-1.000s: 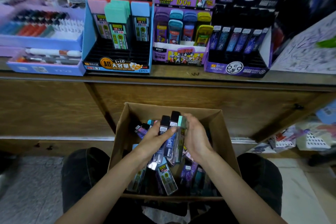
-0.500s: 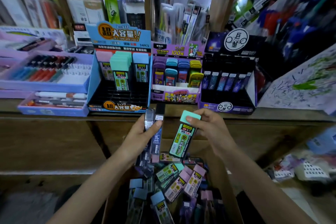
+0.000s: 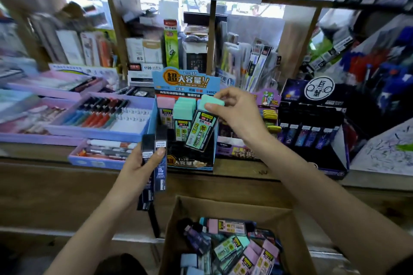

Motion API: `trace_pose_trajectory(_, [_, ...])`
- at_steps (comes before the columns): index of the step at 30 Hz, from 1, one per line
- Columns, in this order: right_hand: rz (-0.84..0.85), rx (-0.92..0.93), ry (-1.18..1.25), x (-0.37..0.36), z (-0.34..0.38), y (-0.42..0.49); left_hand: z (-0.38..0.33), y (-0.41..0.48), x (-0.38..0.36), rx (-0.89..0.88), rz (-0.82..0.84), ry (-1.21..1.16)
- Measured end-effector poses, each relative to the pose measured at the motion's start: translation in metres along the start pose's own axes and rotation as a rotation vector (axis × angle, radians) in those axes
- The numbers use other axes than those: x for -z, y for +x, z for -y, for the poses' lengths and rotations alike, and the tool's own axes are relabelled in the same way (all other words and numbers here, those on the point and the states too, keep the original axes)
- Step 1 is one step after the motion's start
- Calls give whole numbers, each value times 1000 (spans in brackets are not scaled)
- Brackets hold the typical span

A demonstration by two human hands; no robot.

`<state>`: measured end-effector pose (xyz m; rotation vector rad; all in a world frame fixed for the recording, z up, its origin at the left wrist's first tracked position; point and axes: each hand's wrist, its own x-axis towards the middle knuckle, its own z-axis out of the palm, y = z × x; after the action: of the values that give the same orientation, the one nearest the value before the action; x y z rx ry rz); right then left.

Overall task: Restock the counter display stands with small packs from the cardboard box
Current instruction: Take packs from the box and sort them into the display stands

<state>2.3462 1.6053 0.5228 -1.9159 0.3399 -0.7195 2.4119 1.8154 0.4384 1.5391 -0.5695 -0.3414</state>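
My right hand (image 3: 234, 114) pinches the teal cap of a mint-green pack (image 3: 201, 128), held tilted in front of the blue display stand (image 3: 185, 83) on the counter. That stand holds a pink-capped pack and teal-capped packs in its back row. My left hand (image 3: 140, 167) grips a few dark packs (image 3: 159, 158) upright, below and left of the stand. The cardboard box (image 3: 176, 230) sits low in front of me with several mixed packs inside.
A purple stand (image 3: 237, 152) and a black stand (image 3: 328, 149) with dark blue packs stand to the right on the wooden counter (image 3: 245, 172). Lilac pen trays (image 3: 98, 134) lie to the left. Crowded shelves rise behind.
Both hands have risen from the box toward the counter. My right hand has carried the mint-green pack up to the blue stand; my left hand followed with the dark packs.
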Motion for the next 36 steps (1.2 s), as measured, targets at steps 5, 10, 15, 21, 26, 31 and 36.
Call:
trace_pose_trajectory(5, [42, 108, -227, -48, 0, 17, 4, -5, 24, 3, -8, -8])
trace_pose_trajectory(10, [106, 169, -307, -66, -5, 18, 8, -6, 36, -11, -38, -14])
trace_pose_trajectory(15, [107, 140, -302, -70, -6, 24, 10, -4, 40, 15, -76, -7])
trace_pose_trajectory(21, [136, 200, -377, -68, -11, 26, 10, -3, 39, 11, -63, 7])
trace_pose_trajectory(26, [142, 206, -384, -66, -12, 29, 11, -1, 41, 12, -45, 18])
trace_pose_trajectory(31, [138, 246, -452, -73, -21, 26, 10, -2, 39, 8, -40, 3])
trace_pose_trajectory(36, [66, 506, -708, -74, -34, 18, 8, -2, 36, 13, -41, 2])
